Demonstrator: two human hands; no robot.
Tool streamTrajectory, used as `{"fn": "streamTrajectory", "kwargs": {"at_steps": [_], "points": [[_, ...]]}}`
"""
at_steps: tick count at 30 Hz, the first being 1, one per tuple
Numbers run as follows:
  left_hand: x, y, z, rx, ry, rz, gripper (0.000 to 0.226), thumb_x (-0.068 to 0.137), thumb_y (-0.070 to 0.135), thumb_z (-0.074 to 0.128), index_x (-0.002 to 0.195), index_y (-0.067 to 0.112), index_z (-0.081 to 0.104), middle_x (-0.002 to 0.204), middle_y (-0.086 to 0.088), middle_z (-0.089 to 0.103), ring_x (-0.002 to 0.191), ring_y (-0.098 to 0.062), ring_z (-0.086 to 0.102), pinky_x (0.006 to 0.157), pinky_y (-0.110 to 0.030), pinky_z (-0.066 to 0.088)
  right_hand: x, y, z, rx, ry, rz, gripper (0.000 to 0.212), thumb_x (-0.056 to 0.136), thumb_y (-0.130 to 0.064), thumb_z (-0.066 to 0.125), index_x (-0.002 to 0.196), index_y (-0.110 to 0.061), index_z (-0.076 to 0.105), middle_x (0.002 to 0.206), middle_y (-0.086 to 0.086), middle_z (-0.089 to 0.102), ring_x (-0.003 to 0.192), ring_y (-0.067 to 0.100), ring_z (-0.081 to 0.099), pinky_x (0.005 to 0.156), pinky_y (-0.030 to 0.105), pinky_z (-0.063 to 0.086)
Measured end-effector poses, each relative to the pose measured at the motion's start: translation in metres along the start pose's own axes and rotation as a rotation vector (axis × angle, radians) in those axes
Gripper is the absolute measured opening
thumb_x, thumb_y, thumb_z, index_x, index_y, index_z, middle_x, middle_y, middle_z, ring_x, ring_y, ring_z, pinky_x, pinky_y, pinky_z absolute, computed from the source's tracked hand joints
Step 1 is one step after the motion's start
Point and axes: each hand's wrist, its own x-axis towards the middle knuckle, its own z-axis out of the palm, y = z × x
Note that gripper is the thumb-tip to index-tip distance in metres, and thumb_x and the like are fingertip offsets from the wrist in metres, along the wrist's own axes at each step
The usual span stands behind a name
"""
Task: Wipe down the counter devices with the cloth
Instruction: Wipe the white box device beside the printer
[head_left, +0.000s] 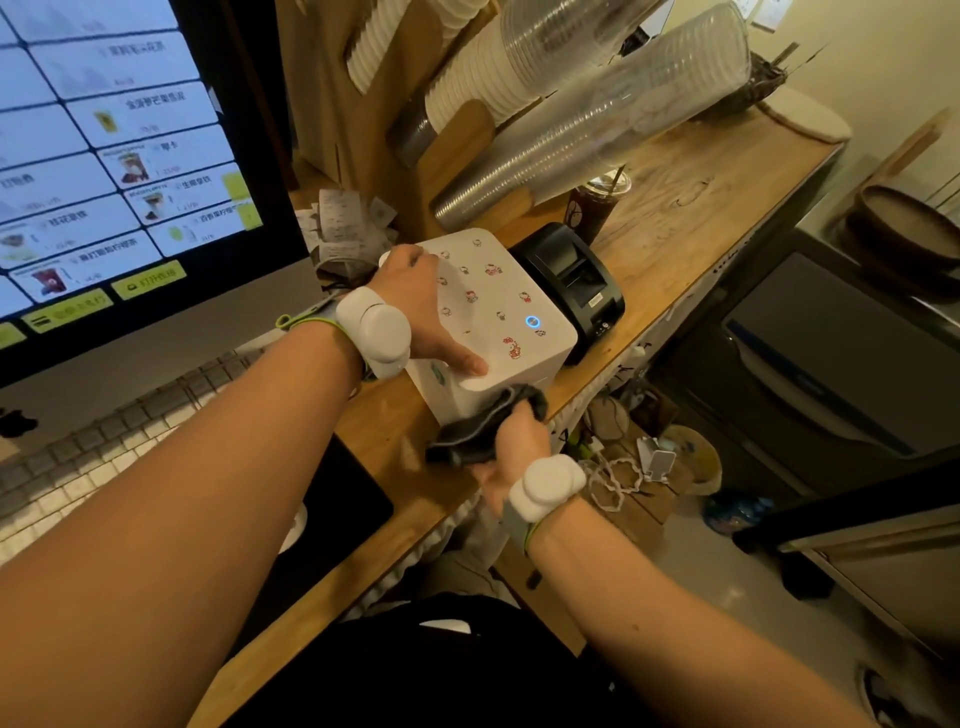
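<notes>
Right hand (511, 447) grip closed around dark grey cloth (480, 428), cloth bunched and pressed against near front corner of white box (498, 306). Left hand (421, 306) open, palm flat on box top, thumb near front edge. Box carries small red stickers and lit blue ring. Black printer (576, 280) touching box on far side. Both stand on wooden bench (691, 208). Big menu screen (104, 156) at left.

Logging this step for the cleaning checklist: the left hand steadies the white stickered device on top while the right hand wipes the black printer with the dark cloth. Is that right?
Not quite. In the head view the right hand presses the dark cloth against the near side of the white stickered device, not the black printer beside it. The left hand does rest on the device's top.
</notes>
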Motion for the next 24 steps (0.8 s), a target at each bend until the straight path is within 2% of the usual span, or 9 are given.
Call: {"fn": "streamTrajectory", "kwargs": {"at_steps": [2,5,9,13,16,18,21,23,24], "points": [[-0.001,0.000,0.001,-0.015,0.002,-0.004,0.124,0.051,0.064,0.086,0.148,0.016,0.024,0.155,-0.002,0.020,0.139,-0.026,0.031,0.112,-0.040,0.035,0.014,-0.013,-0.002,-0.083,0.081,-0.108,0.057,0.091,-0.051,0.046,0.131,-0.011,0.050,0.129,0.015,0.060,0.117,0.037,0.057,0.101,0.050,0.046],[0.000,-0.001,0.001,-0.017,0.007,-0.014,0.126,0.050,0.065,0.085,0.149,0.016,0.024,0.156,-0.001,0.019,0.141,-0.027,0.028,0.113,-0.041,0.033,-0.003,-0.028,-0.006,-0.083,0.027,-0.217,0.046,0.097,-0.035,0.041,0.129,-0.003,0.053,0.124,0.023,0.061,0.113,0.042,0.058,0.099,0.051,0.048],[-0.003,0.002,-0.001,-0.006,0.028,-0.019,0.125,0.052,0.063,0.086,0.149,0.013,0.025,0.155,-0.003,0.020,0.142,-0.027,0.026,0.115,-0.040,0.030,-0.044,-0.026,-0.007,0.122,-0.161,-0.023,0.032,0.101,-0.026,0.046,0.132,-0.021,0.049,0.108,0.009,0.064,0.087,0.028,0.064,0.065,0.045,0.059],[-0.009,0.002,0.000,-0.064,0.061,0.047,0.113,0.064,0.052,0.085,0.151,0.015,0.023,0.157,-0.005,0.017,0.146,-0.028,0.018,0.118,-0.038,0.022,-0.067,-0.027,-0.007,0.140,-0.368,-0.022,0.029,0.101,-0.017,0.047,0.130,-0.019,0.048,0.116,0.011,0.064,0.103,0.032,0.066,0.086,0.057,0.055],[-0.012,-0.001,-0.003,-0.066,0.061,0.018,0.107,0.067,0.056,0.081,0.151,0.020,0.025,0.158,-0.006,0.013,0.147,-0.031,0.013,0.118,-0.045,0.022,-0.073,-0.034,-0.009,0.046,-0.440,-0.036,0.028,0.098,-0.019,0.053,0.126,-0.017,0.052,0.116,0.013,0.068,0.102,0.034,0.068,0.082,0.058,0.056],[-0.012,-0.001,-0.008,-0.089,0.090,-0.006,0.089,0.075,0.057,0.074,0.148,0.026,0.035,0.156,-0.003,0.021,0.145,-0.029,0.019,0.116,-0.048,0.025,-0.075,-0.040,-0.008,-0.044,-0.467,-0.108,0.025,0.096,-0.023,0.056,0.121,-0.017,0.057,0.109,0.012,0.073,0.097,0.033,0.071,0.083,0.057,0.056],[-0.018,0.000,-0.025,-0.330,0.199,0.009,0.040,0.092,0.054,0.055,0.115,0.023,0.066,0.126,0.000,0.059,0.115,-0.018,0.054,0.099,-0.040,0.047,-0.082,-0.059,0.003,-0.079,-0.528,-0.164,0.026,0.095,-0.026,0.058,0.120,-0.017,0.058,0.107,0.013,0.074,0.094,0.034,0.073,0.077,0.055,0.058],[-0.024,0.002,-0.033,-0.548,0.171,-0.011,0.049,0.098,0.054,0.042,0.097,0.013,0.070,0.101,-0.002,0.069,0.092,-0.014,0.062,0.082,-0.032,0.050,-0.081,-0.073,0.014,-0.102,-0.550,-0.153,0.034,0.095,-0.028,0.058,0.127,-0.019,0.052,0.115,0.015,0.070,0.098,0.036,0.071,0.075,0.052,0.060],[-0.026,0.001,-0.037,-0.599,0.159,-0.024,0.055,0.098,0.056,0.039,0.095,0.010,0.069,0.097,-0.004,0.068,0.089,-0.016,0.063,0.080,-0.032,0.049,-0.081,-0.079,0.022,-0.132,-0.566,-0.153,0.040,0.094,-0.030,0.059,0.132,-0.020,0.049,0.120,0.015,0.067,0.103,0.037,0.069,0.079,0.052,0.059]]}}
